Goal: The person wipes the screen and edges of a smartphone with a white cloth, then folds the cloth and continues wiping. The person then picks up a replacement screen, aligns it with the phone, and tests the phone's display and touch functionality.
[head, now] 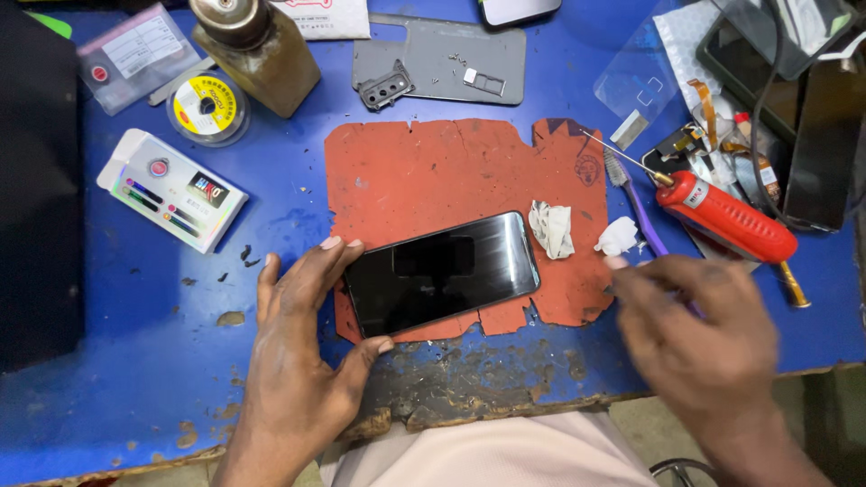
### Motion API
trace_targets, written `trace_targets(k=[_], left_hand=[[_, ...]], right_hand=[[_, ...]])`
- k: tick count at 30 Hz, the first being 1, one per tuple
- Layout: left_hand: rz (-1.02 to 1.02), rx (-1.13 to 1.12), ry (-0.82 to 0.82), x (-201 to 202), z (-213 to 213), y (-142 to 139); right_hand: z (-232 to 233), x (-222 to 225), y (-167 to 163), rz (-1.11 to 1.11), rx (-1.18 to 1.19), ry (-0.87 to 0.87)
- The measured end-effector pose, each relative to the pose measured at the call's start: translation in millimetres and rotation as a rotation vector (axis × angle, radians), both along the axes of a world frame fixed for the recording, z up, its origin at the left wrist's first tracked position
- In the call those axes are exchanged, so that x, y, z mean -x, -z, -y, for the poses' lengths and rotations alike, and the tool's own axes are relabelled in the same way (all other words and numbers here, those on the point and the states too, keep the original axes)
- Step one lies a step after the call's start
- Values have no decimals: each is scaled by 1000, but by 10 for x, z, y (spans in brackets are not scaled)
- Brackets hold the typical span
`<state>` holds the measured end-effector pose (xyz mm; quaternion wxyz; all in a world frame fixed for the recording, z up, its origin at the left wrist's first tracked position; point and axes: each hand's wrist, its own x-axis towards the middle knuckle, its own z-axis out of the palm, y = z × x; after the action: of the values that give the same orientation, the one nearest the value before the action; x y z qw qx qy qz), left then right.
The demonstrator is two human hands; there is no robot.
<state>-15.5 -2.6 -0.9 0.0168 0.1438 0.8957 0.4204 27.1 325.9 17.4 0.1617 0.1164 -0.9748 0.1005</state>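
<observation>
Lying screen-up near the middle of the frame, the black glass-fronted smartphone [441,271] rests on a worn, ragged-edged red rubber mat [433,176] spread over the scuffed blue worktable [135,352]. Its long axis runs left to right with a slight tilt, the right end pointing toward the upper right and the left end sitting lower. The left hand [298,334] clasps the phone's left end, fingertips on the upper corner and thumb against the lower corner. The right hand [695,334], at the lower right and blurred, hovers apart from the phone with fingers loosely extended; whether it grips anything cannot be told. Just above it lie a red cylindrical hand tool with a metal tip [726,216] and a purple-handled brush [642,212]. Two crumpled white wipes [550,227] sit beside the phone's right end. A grey phone back cover [442,59] lies at the upper middle, a brown glass bottle [257,50] at the upper left.
</observation>
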Motion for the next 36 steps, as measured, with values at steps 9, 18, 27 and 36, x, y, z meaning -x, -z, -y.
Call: trace_targets(k=[9,18,27,36], left_hand=[[-29,-7,86,80,2,-155],[-104,-37,-441,-470,613,367],[637,203,-728,-783,871,1218],[643,48,-790,-942,695,914]], right_hand=[[-270,344,-262,-159,36,213],[-957,1383,-656,-136,633,189],[-1498,2086,-383,188,-133,181],[-1472,2092,-316,103,1,216]])
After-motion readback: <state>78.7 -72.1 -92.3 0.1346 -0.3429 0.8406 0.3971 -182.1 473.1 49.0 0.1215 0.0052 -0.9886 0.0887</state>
